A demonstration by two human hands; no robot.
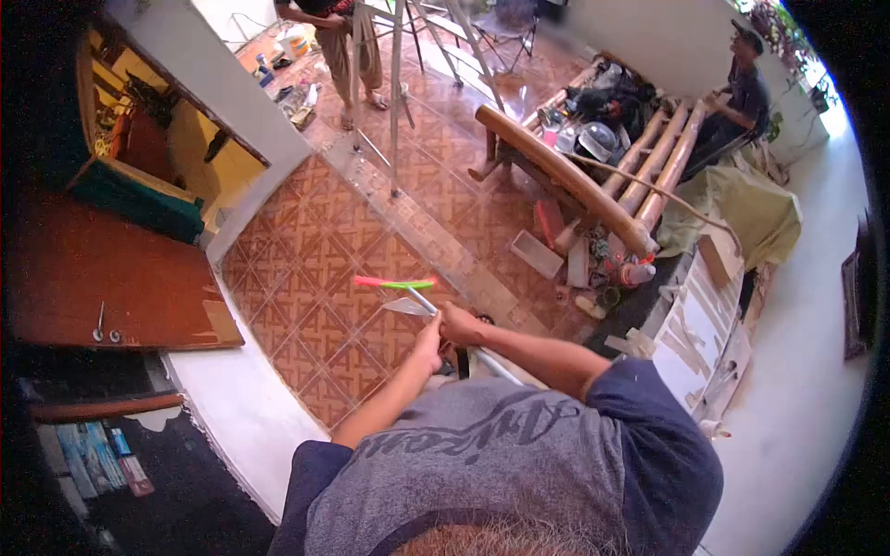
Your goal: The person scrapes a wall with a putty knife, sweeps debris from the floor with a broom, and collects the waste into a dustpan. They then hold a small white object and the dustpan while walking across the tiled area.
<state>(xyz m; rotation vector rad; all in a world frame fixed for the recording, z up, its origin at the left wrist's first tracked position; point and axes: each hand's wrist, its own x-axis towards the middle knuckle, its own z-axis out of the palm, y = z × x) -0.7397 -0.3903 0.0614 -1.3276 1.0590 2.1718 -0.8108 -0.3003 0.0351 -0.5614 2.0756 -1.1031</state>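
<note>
A silver pole with a narrow pink and green crossbar head slants out in front of my body, over the tiled floor. My right hand is closed around the pole a short way below the head. Just beside it, my left hand also grips the pole, fingers curled and partly hidden. A pale, pointed, blade-like piece sticks out just under the head, close to my left fingertips. How that piece is held I cannot tell.
Ahead stands a stepladder, with a person behind it. At right, another person sits by a bamboo bench loaded with bags and a helmet. Bricks and bottles lie below it. A brown wooden panel is at left.
</note>
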